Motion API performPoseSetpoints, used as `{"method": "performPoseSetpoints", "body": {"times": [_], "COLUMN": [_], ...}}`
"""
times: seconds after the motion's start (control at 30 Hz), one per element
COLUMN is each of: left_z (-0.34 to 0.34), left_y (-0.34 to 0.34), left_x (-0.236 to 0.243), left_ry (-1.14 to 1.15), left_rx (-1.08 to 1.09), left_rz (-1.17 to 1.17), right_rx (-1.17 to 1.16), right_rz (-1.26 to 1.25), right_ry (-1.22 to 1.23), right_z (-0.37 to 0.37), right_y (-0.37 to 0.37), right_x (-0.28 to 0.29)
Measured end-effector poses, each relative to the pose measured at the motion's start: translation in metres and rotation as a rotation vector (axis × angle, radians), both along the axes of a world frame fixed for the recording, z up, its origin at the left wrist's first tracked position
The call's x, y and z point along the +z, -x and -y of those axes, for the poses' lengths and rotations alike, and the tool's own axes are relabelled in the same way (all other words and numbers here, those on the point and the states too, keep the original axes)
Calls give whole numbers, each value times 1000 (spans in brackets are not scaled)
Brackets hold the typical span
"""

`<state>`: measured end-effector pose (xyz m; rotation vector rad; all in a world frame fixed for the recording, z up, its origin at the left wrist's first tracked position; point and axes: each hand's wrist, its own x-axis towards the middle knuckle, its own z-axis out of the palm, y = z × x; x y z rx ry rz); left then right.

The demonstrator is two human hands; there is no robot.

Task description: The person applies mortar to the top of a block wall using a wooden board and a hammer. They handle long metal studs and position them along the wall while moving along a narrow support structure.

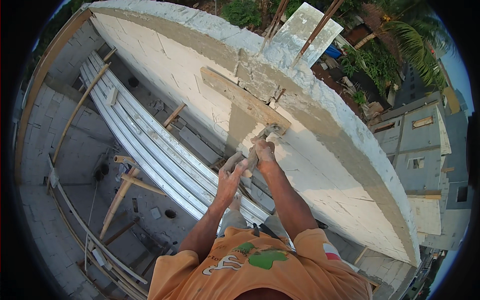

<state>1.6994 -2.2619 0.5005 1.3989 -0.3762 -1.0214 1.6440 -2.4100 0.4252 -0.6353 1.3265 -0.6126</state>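
My right hand point(264, 151) is closed round a dusty hand tool point(253, 162), perhaps a hammer, whose metal end rests at the right end of a weathered wooden board point(240, 97) on the pale block wall point(312, 165). The exact shape of that end is hard to make out. Lower and to the left, my left hand point(231, 174) has its fingers curled at the lower end of the same tool. The board lies against the wall just below its rough concrete top, which has cracks and short bars beside it.
Long metal profiles point(130, 135) span below on my left, with bamboo poles point(122, 200) and a deep drop to a littered floor. The wall's concrete top point(345, 115) carries upright rusty rods point(320, 30). Beyond it are plants point(372, 70) and a grey building point(410, 150).
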Motion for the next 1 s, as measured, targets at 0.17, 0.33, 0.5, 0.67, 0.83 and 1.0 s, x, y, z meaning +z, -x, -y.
{"method": "performPoseSetpoints", "body": {"times": [0.17, 0.33, 0.5, 0.67, 0.83, 1.0], "left_z": [18, 9, 5, -4, -8, -7], "left_y": [10, 3, -2, -12, -16, -19], "left_x": [-4, -17, -38, -60, -63, -46], "left_ry": [129, 88, 117, 92, 55, 51], "left_rx": [-47, -112, -106, -146, -185, -217], "left_rz": [37, -99, -153, -180, -244, -199], "right_rx": [-83, -78, -43, 43, -1, 24], "right_rz": [10, -10, -203, -438, -353, -413], "right_ry": [115, 210, 314, 346, 313, 320], "right_z": [-8, -13, -14, -15, -21, -11], "right_y": [-2, -5, -8, -15, -17, -23], "right_x": [-11, -36, -62, -61, -51, -90]}}
